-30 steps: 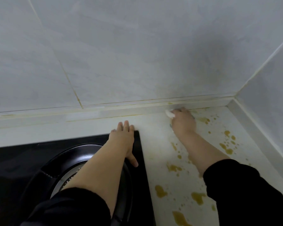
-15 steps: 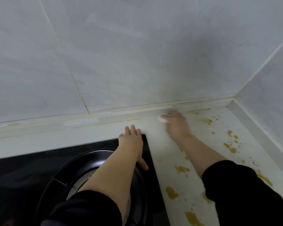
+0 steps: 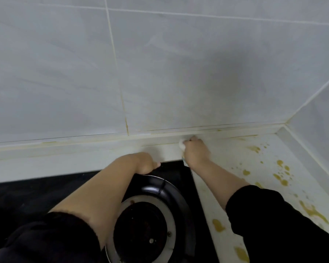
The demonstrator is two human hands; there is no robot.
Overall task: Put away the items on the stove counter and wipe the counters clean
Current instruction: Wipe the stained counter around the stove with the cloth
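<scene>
White cloth point(image 3: 181, 144) in right hand point(image 3: 196, 155)

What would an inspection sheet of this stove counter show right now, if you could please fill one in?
Surface: white counter, unwiped to the right of the stove, with yellow-brown spills scattered over it.
Job's things: white cloth, held against the back ledge.
Clutter: nothing seen.
Hands: right hand grips the cloth by the stove's back right corner. The left hand rests at the stove's back edge, its fingers mostly hidden.
Cables: nothing seen.
Surroundings: black stove with a round burner, grey tiled wall behind with yellowed grout, and black sleeves on both arms.
</scene>
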